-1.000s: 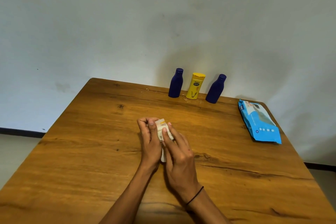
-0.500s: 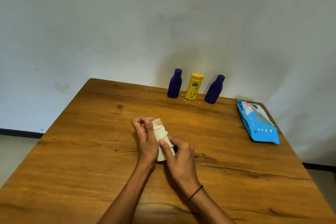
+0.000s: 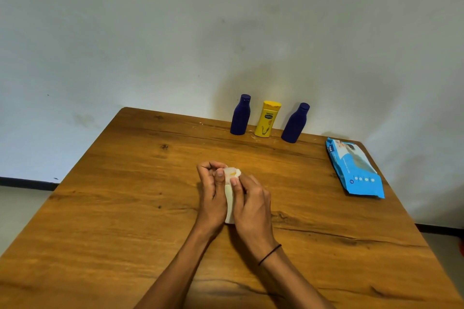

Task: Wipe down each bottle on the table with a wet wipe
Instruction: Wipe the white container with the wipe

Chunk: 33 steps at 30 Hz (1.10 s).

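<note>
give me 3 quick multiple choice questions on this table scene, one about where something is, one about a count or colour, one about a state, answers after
1. Where does the blue wipes pack lie?
A. near the table's right edge
B. between the two dark blue bottles
C. under the hands

2. How many bottles stand at the back by the wall?
A. one
B. three
C. five

3. What is the state of the pale bottle at the middle of the table?
A. standing alone, untouched
B. held between both hands, a wet wipe over its top
C. lying on the wipes pack

Answers:
1 A: the pack rests flat at the right side.
2 B: a yellow bottle stands between the left blue bottle and the right blue bottle.
3 B: the left hand and right hand wrap it.
</note>
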### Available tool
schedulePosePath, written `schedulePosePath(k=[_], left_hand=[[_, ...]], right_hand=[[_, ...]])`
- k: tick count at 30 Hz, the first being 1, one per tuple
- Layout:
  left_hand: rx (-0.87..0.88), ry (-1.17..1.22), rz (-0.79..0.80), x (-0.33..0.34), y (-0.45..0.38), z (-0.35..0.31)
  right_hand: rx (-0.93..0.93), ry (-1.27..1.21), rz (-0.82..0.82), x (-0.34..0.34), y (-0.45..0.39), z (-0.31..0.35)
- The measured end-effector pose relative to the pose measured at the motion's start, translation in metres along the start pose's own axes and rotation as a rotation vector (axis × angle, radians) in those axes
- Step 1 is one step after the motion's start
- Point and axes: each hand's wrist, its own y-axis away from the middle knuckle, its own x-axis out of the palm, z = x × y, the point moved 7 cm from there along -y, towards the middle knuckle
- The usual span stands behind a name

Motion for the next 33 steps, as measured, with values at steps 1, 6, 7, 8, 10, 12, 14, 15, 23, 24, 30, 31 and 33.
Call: schedulePosePath(k=[1,6,7,8,10,12,14,15,23,24,30,31,33], left_hand=[[-0.003,0.009,-0.028,-0.003,-0.001,0.0],[-0.034,0.04,-0.161,-0.018,-0.006,0.003],[-0.041,0.042,-0.171,-0.019,-0.006,0.003],[-0.051,0.048,-0.18,-0.02,-0.005,0.003],[-0.074,0.071,-0.208,-0.022,-0.005,0.005],[-0.089,0.084,-0.22,-0.023,-0.007,0.007],[-0.09,0.067,-0.185,-0.02,-0.007,0.007],[-0.091,0.056,-0.151,-0.017,-0.006,0.007],[-0.118,0.061,0.02,0.001,0.002,0.005],[-0.123,0.062,-0.004,-0.001,0.001,0.003],[-0.133,0.085,-0.146,-0.018,-0.005,0.002],[-0.134,0.081,-0.148,-0.018,-0.005,0.003],[-0.137,0.073,-0.16,-0.019,-0.006,0.004]], right_hand=[[-0.009,0.002,0.021,0.002,0.004,-0.002],[-0.022,0.056,0.123,0.01,0.028,-0.016],[-0.025,0.053,0.122,0.009,0.029,-0.018],[-0.025,0.051,0.121,0.007,0.03,-0.02],[-0.017,0.062,0.124,0.005,0.031,-0.023],[-0.004,0.084,0.129,0.005,0.03,-0.023],[0.004,0.103,0.129,0.007,0.026,-0.02],[0.006,0.104,0.124,0.008,0.023,-0.018],[-0.003,0.041,0.052,0.003,-0.003,0.001],[-0.009,0.04,0.078,0.004,0.0,-0.001],[-0.03,0.067,0.202,0.006,0.029,-0.022],[-0.021,0.062,0.195,0.004,0.032,-0.025],[0.003,0.061,0.177,0.001,0.035,-0.029]])
